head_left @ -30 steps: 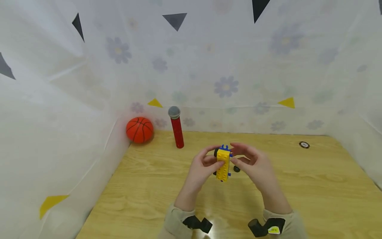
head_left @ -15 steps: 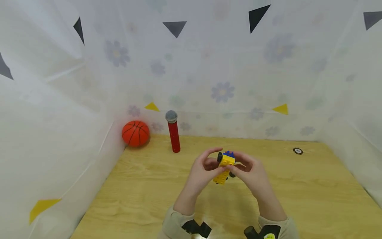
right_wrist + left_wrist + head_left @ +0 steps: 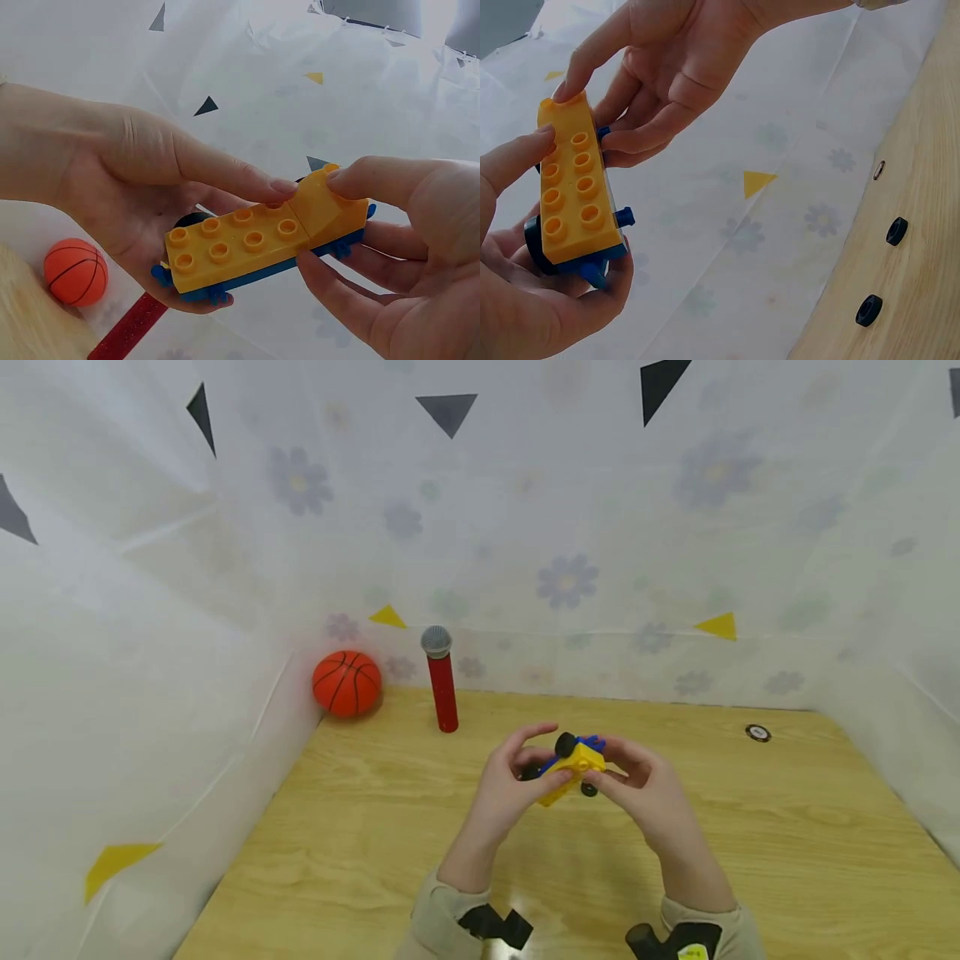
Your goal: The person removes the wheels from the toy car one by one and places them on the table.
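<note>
Tipped over since a second ago, the yellow brick car [image 3: 572,766] now lies nearly level between the two hands, where it earlier stood on end with its studs facing the camera. Its blue chassis [image 3: 262,275] sits under the yellow bricks, and a black wheel [image 3: 565,745] shows at its far end. That turn suggests the person is bringing the toy's wheel side round to work on it, though this is only a judgement.

Relative to the car, the left hand [image 3: 510,785] cradles it from the left and below, with the fingers [image 3: 225,176] curled over the studded top and the palm beneath the chassis. The right hand [image 3: 641,789] pinches the sloped yellow end, thumb on top and fingers underneath. Both hands hold the car raised above the wooden table [image 3: 750,843].

Beyond the car, to its left, stand a red microphone [image 3: 442,689] and an orange basketball [image 3: 347,683]. Two loose black wheels [image 3: 882,270] lie on the table away from the car in the left wrist view.
</note>
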